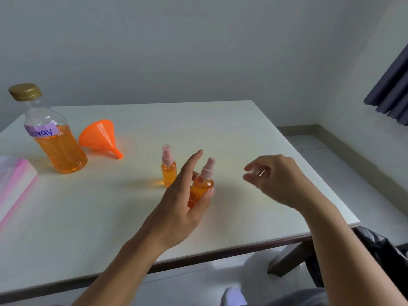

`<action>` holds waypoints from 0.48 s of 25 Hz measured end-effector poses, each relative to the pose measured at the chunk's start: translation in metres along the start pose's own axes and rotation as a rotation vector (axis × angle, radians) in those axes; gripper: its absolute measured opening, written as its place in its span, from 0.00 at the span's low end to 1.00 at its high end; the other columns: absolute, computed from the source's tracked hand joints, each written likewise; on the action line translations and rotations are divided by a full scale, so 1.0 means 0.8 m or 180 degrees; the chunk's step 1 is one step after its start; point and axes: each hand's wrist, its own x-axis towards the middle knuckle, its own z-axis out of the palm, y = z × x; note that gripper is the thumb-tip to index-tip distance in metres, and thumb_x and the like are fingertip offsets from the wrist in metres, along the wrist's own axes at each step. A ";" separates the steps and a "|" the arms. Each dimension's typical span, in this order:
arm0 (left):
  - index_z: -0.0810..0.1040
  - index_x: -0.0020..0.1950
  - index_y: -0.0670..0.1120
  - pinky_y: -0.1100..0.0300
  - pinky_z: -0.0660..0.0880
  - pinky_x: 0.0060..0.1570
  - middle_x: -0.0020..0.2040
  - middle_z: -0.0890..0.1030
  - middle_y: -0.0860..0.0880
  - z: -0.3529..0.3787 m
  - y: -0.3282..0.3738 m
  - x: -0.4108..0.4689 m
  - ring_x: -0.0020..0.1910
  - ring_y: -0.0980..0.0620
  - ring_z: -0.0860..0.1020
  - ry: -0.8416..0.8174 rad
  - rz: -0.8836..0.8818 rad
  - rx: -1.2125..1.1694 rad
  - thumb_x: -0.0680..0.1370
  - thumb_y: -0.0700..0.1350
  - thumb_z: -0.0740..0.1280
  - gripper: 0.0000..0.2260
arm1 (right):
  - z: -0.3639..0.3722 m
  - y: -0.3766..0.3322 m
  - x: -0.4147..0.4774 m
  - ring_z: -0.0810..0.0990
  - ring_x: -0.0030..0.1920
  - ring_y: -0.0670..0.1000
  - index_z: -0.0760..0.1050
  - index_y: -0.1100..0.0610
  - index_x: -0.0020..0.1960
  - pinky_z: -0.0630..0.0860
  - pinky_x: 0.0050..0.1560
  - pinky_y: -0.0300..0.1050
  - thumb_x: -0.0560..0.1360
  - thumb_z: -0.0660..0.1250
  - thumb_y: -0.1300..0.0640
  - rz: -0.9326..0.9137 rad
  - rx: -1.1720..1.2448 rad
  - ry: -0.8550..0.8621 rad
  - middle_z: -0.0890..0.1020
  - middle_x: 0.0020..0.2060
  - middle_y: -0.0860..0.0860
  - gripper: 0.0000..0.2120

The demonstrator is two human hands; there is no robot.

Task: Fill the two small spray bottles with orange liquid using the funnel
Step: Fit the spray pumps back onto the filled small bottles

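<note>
My left hand (183, 202) holds a small spray bottle (202, 184) full of orange liquid, tilted, with its pink pump head on and no cap over it. My right hand (276, 177) pinches a small clear cap (254, 171) just to the right of that bottle. A second small spray bottle (169, 170), also orange-filled and capped, stands upright on the table behind my left hand. The orange funnel (100, 138) lies on its side at the left. Beside it stands the big bottle (55, 138) labelled "Spray", gold lid on, about half full of orange liquid.
The white table (220, 133) ends close at the right and near edges. A pink and white plastic packet (13, 180) lies at the far left edge. A dark curtain (393, 93) hangs at the right, a black bag (379, 250) sits under the table corner.
</note>
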 end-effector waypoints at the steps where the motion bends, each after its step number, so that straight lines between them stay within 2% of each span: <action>1: 0.46 0.71 0.74 0.82 0.68 0.44 0.70 0.67 0.60 0.002 0.002 0.001 0.65 0.61 0.71 -0.0001 -0.0035 0.0004 0.78 0.59 0.60 0.29 | 0.002 0.001 0.000 0.82 0.40 0.41 0.85 0.49 0.54 0.73 0.40 0.32 0.75 0.75 0.49 0.0015 -0.0075 -0.0028 0.84 0.42 0.43 0.08; 3: 0.47 0.72 0.73 0.77 0.71 0.40 0.62 0.68 0.62 0.006 0.005 0.003 0.57 0.63 0.74 0.0054 -0.0078 0.0035 0.77 0.61 0.61 0.30 | 0.003 0.002 0.003 0.81 0.41 0.41 0.84 0.49 0.54 0.73 0.40 0.33 0.75 0.75 0.49 -0.0023 -0.0112 -0.0029 0.84 0.43 0.43 0.08; 6: 0.52 0.72 0.71 0.73 0.71 0.47 0.57 0.66 0.70 0.011 0.004 0.004 0.57 0.59 0.75 0.0131 0.0014 0.0054 0.76 0.61 0.63 0.29 | 0.004 0.003 0.005 0.81 0.41 0.40 0.84 0.48 0.54 0.73 0.40 0.32 0.75 0.75 0.48 -0.0095 -0.0140 0.0010 0.84 0.43 0.42 0.09; 10: 0.57 0.71 0.66 0.74 0.73 0.45 0.54 0.71 0.63 0.016 0.003 0.006 0.55 0.56 0.75 0.0264 0.0221 0.0018 0.76 0.57 0.67 0.28 | 0.004 0.006 0.006 0.81 0.41 0.40 0.84 0.48 0.53 0.73 0.40 0.33 0.75 0.75 0.48 -0.0067 -0.0139 0.0035 0.83 0.42 0.42 0.08; 12: 0.58 0.71 0.64 0.71 0.75 0.44 0.52 0.72 0.57 0.018 0.003 0.006 0.52 0.54 0.76 0.0357 0.0253 -0.0064 0.75 0.56 0.69 0.29 | 0.004 0.006 0.006 0.81 0.42 0.40 0.84 0.48 0.53 0.73 0.40 0.33 0.75 0.75 0.48 -0.0080 -0.0123 0.0040 0.83 0.42 0.42 0.08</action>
